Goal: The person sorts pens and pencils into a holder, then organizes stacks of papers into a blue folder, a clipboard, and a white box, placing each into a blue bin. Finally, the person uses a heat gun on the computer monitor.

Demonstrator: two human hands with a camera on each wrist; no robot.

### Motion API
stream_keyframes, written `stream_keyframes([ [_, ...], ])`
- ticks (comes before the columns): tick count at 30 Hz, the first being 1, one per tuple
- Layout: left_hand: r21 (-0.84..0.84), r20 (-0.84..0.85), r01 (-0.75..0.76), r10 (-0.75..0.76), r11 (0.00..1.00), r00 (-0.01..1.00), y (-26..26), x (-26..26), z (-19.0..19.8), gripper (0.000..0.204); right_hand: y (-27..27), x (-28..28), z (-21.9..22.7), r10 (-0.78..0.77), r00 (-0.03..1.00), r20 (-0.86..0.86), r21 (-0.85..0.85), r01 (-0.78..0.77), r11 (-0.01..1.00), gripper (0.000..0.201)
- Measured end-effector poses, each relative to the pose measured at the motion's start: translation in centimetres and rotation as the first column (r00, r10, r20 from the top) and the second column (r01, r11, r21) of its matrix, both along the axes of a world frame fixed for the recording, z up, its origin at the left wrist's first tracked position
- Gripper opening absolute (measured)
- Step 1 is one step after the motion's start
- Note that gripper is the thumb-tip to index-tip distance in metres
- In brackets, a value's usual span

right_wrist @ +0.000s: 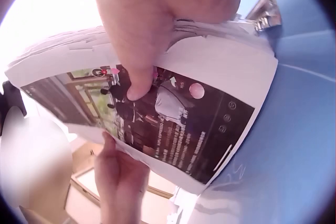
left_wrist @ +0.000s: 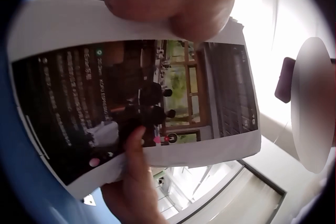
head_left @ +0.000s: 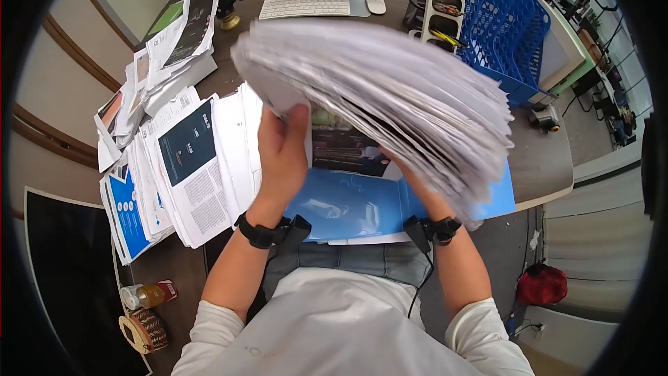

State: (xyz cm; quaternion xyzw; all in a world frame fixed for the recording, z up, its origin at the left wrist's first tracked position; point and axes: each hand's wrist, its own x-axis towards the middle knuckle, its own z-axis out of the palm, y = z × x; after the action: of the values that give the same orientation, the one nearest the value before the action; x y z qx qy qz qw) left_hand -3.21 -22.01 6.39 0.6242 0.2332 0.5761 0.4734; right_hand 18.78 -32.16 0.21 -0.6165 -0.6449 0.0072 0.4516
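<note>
Both hands hold a thick stack of papers [head_left: 390, 76] up over the desk, its sheets fanned and blurred in the head view. My left hand [head_left: 284, 157] grips the stack at its left side. The right hand [right_wrist: 157, 19] grips the opposite edge, thumb pressed on the printed face; in the head view the paper hides most of it. The sheet facing me carries a dark printed screenshot [left_wrist: 131, 98] with a photo of a room and windows. Below lies a glossy blue folder [head_left: 341, 202], with a metal clip [right_wrist: 269, 16] beside the stack's corner.
Loose piles of printed papers [head_left: 202, 181] cover the desk's left side. Behind the stack are a keyboard [head_left: 306, 5], a mouse [head_left: 376, 5] and a monitor. A pen organiser [head_left: 443, 17] and blue file rack [head_left: 497, 21] stand at the back right.
</note>
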Motion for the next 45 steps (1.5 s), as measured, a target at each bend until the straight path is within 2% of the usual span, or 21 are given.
stream_keyframes([
  [1, -0.12, 0.082, 0.004, 0.006, 0.993, 0.997, 0.5, 0.2, 0.4, 0.036, 0.1, 0.9, -0.2, -0.002, 1.0, 0.001, -0.003, 0.002, 1.0, 0.042],
  [3, -0.353, 0.204, 0.063, 0.011, 0.934, 0.979, -0.2, 0.3, 3.5, 0.036, 0.6, 1.9, 2.5, 0.38, 0.822, -0.424, 0.04, -0.402, 0.915, 0.035],
  [4, -0.305, 0.233, 0.046, 0.028, 0.951, 0.972, 0.0, 0.6, 4.4, 0.041, 0.7, 0.0, 4.5, 0.208, 0.906, -0.368, 0.113, -0.179, 0.977, 0.007],
  [7, -0.355, 0.107, 0.16, -0.13, 0.921, 0.986, 1.3, -2.1, 6.0, 0.039, -0.8, -1.9, 11.4, 0.019, 0.757, -0.653, -0.124, -0.132, 0.984, 0.008],
  [10, -0.535, 0.105, 0.231, -0.207, 0.813, 0.973, 2.4, -5.3, 4.3, 0.035, -2.7, 0.2, 10.9, -0.018, 0.712, -0.702, -0.457, -0.43, 0.779, 0.038],
  [12, -0.581, 0.521, 0.526, -0.213, 0.621, 0.826, 1.8, -4.9, 3.1, 0.047, -4.3, -0.7, 9.2, -0.071, 0.668, -0.741, -0.523, -0.508, 0.684, 0.037],
  [13, -0.463, 0.543, 0.553, -0.271, 0.693, 0.794, 0.7, -3.7, 3.7, 0.056, -5.1, -1.2, 7.8, -0.091, 0.61, -0.787, -0.517, -0.573, 0.636, 0.039],
  [17, -0.543, 0.673, 0.629, -0.159, 0.556, 0.722, -0.5, -4.0, -0.1, 0.047, -7.2, -2.7, 4.4, -0.125, 0.535, -0.835, -0.504, -0.656, 0.562, 0.036],
  [20, -0.607, 0.666, 0.616, -0.101, 0.502, 0.739, -0.1, -3.8, -1.4, 0.04, -7.6, -2.7, 3.5, -0.112, 0.536, -0.837, -0.443, -0.542, 0.714, 0.033],
  [22, -0.631, 0.619, 0.572, -0.105, 0.524, 0.778, -0.2, -2.6, -0.5, 0.029, -7.6, -1.6, 4.6, -0.188, 0.552, -0.812, -0.519, -0.538, 0.664, 0.031],
  [26, -0.565, 0.471, 0.506, -0.249, 0.652, 0.846, 0.4, 0.0, 2.7, 0.036, -8.6, 1.8, 6.6, -0.159, 0.666, -0.729, -0.467, -0.313, 0.827, 0.029],
  [27, -0.54, 0.341, 0.467, -0.325, 0.7, 0.882, 0.5, 0.5, 3.1, 0.042, -9.1, 4.3, 8.0, -0.29, 0.777, -0.558, -0.626, -0.165, 0.762, 0.027],
  [28, -0.506, 0.198, 0.43, -0.384, 0.748, 0.902, 0.4, 0.9, 3.6, 0.048, -9.5, 5.6, 10.9, -0.459, 0.695, -0.554, -0.691, -0.076, 0.718, 0.023],
  [30, -0.395, -0.059, 0.37, -0.425, 0.841, 0.903, 0.4, 0.9, 3.9, 0.065, -10.5, 11.4, 9.3, -0.265, 0.792, -0.55, -0.389, 0.038, 0.92, 0.019],
  [32, -0.201, -0.764, 0.402, -0.399, 0.894, 0.507, 1.2, -0.7, 2.2, 0.075, -11.8, 15.9, 9.0, -0.375, 0.788, -0.489, -0.449, 0.142, 0.882, 0.018],
  [33, -0.159, -0.862, 0.414, -0.33, 0.896, 0.385, 1.6, -1.4, 0.3, 0.084, -12.6, 18.0, 8.4, -0.397, 0.795, -0.458, -0.482, 0.153, 0.863, 0.02],
  [34, -0.159, -0.862, 0.413, -0.33, 0.897, 0.385, 1.5, -1.6, -0.2, 0.084, -13.1, 20.0, 7.2, -0.415, 0.804, -0.425, -0.515, 0.162, 0.842, 0.022],
  [36, -0.045, -0.984, 0.468, -0.12, 0.883, 0.132, 1.2, -1.9, -0.8, 0.091, -13.7, 21.6, 5.0, -0.413, 0.867, -0.278, -0.564, 0.201, 0.801, 0.023],
  [38, -0.001, -0.989, 0.489, -0.075, 0.872, 0.131, 1.6, -1.9, -1.2, 0.093, -13.4, 21.2, 4.9, -0.386, 0.922, -0.044, -0.606, 0.282, 0.744, 0.025],
  [43, -0.051, -0.996, 0.511, -0.08, 0.858, 0.035, 2.6, 0.8, 0.7, 0.092, -10.8, 18.1, 4.7, -0.304, 0.952, -0.039, -0.601, 0.221, 0.768, 0.026],
  [45, -0.173, -0.981, 0.435, -0.118, 0.884, -0.152, 2.4, 3.5, 1.7, 0.092, -10.4, 18.0, 4.4, -0.286, 0.958, -0.021, -0.584, 0.22, 0.781, 0.025],
])
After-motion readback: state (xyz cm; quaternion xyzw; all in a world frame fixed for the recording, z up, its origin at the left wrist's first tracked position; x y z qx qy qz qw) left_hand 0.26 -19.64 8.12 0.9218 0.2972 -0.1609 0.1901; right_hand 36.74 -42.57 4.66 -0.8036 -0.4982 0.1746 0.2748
